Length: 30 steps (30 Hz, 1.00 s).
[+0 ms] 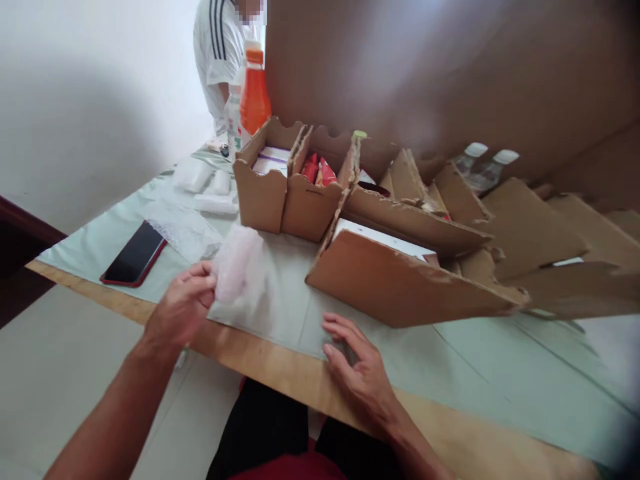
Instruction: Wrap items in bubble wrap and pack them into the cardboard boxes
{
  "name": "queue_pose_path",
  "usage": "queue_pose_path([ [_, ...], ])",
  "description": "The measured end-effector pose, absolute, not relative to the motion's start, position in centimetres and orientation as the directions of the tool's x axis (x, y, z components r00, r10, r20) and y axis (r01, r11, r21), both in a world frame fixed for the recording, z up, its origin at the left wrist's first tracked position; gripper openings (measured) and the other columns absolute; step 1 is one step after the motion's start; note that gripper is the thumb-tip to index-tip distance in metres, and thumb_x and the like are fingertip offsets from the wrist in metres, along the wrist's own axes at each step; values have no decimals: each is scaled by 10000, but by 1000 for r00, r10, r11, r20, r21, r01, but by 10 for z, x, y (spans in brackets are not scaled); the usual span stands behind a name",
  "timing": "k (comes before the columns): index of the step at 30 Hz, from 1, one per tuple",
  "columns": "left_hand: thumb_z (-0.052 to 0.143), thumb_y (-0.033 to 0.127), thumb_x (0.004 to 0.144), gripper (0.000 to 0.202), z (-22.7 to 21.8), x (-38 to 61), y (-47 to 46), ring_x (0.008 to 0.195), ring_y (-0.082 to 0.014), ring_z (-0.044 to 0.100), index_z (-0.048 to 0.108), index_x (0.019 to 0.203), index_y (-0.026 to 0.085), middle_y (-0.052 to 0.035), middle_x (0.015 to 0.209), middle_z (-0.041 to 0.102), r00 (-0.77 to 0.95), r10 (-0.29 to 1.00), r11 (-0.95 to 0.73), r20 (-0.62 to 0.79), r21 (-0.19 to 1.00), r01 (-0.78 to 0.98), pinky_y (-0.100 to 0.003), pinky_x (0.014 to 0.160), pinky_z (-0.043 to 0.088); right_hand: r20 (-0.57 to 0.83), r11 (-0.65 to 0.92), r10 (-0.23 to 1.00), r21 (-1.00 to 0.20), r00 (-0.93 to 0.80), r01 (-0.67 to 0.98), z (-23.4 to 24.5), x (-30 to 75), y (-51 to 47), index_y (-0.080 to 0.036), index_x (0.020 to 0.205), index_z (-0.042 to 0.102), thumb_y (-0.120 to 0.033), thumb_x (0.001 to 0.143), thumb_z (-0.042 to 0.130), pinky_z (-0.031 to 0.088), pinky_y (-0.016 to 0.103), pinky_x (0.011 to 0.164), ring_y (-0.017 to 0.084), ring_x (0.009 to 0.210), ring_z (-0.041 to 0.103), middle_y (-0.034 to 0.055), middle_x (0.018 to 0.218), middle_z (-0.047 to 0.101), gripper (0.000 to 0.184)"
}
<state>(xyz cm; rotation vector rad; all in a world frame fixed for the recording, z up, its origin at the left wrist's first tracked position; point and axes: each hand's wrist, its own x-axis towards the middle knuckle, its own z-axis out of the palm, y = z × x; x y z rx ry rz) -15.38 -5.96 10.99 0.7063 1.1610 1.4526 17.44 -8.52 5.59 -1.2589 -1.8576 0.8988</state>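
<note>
Pinched in the fingers of my left hand (187, 297) is a pinkish-white bundle (239, 263) that looks like bubble wrap; what it encloses, if anything, I cannot make out. It is held over the pale green cloth by the table's front edge. My right hand (357, 363) hovers at the same edge, fingers apart and slightly curled, holding nothing. Behind the bundle lies a flat sheet of bubble wrap (185, 230). A dark-screened phone (135, 253) in a red case rests left of my left hand.
Cardboard bins (420, 283) with boxes and red packets stand across the table's middle and right. White wrapped pieces (215, 203) lie at the back left. An orange bottle (255, 97) stands behind the bins, clear white-capped bottles (493, 170) farther right. Another person (215, 60) is at the far end.
</note>
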Motion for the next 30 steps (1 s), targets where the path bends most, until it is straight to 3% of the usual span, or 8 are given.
queue_pose_path([
  [6, 756, 351, 610, 275, 74, -76, -128, 863, -290, 761, 762, 855, 225, -49, 813, 785, -56, 913, 253, -403, 670, -698, -440, 847, 643, -203, -291, 877, -946, -435, -143, 67, 152, -109, -252, 1402, 645, -709, 847, 739, 620, 420, 905, 318, 1274, 674, 159, 1444, 667, 725],
  [11, 818, 277, 632, 256, 58, -41, -155, 815, -216, 747, 777, 871, 195, -49, 885, 799, 50, 855, 416, -517, 625, -660, -360, 851, 642, -176, -311, 932, -837, -315, -450, 62, 155, -129, -243, 1199, 744, -594, 712, 914, 603, 374, 918, 230, 995, 747, 67, 1105, 794, 624],
  [15, 825, 429, 769, 373, 58, -31, -158, 981, -234, 749, 783, 1065, 207, -84, 1074, 796, 41, 897, 382, -439, 726, -572, -364, 912, 622, -184, -192, 981, -900, -57, -392, 69, 189, -136, -229, 930, 803, -495, 730, 921, 579, 260, 698, 140, 733, 686, 10, 869, 780, 352],
  [19, 758, 485, 868, 415, 70, -39, -150, 1269, -260, 668, 743, 1230, 283, -76, 1290, 746, -161, 983, 27, -93, 929, -370, -399, 1078, 549, 23, 44, 992, -984, 121, -171, 98, 229, -141, -248, 948, 819, -405, 863, 822, 569, 247, 687, 137, 751, 684, 0, 877, 781, 179],
  [22, 829, 307, 823, 586, 95, -36, -140, 1475, -276, 514, 666, 1385, 354, -37, 1497, 637, -64, 957, -283, 284, 959, 29, -442, 1243, 407, 208, 211, 977, -975, -43, 74, 128, 238, -143, -241, 958, 804, -271, 934, 740, 562, 245, 699, 136, 766, 693, -2, 882, 787, 75],
  [25, 885, 268, 766, 920, 129, -18, -126, 1605, -323, 324, 469, 1580, 370, -51, 1643, 496, 338, 808, -572, 483, 782, 247, -533, 1327, 257, 385, 495, 832, -840, -400, 221, 153, 233, -144, -213, 941, 777, -188, 985, 666, 554, 266, 754, 135, 775, 684, 8, 857, 776, 123],
  [27, 871, 303, 795, 868, 144, -3, -115, 1507, -309, 484, 481, 1570, 339, -67, 1531, 612, 581, 671, -667, 460, 717, 202, -553, 1331, 234, 445, 633, 719, -736, -534, 239, 166, 232, -146, -196, 923, 757, -192, 1017, 626, 546, 286, 770, 143, 779, 675, 18, 827, 759, 161],
  [30, 758, 316, 901, 313, 141, 11, -97, 969, -185, 750, 721, 1209, 271, 12, 1043, 790, 768, 572, -605, 288, 780, 159, -534, 1301, 299, 494, 664, 725, -686, -480, 296, 176, 247, -155, -197, 882, 745, -198, 1017, 641, 542, 286, 730, 146, 746, 666, 16, 777, 735, 171],
])
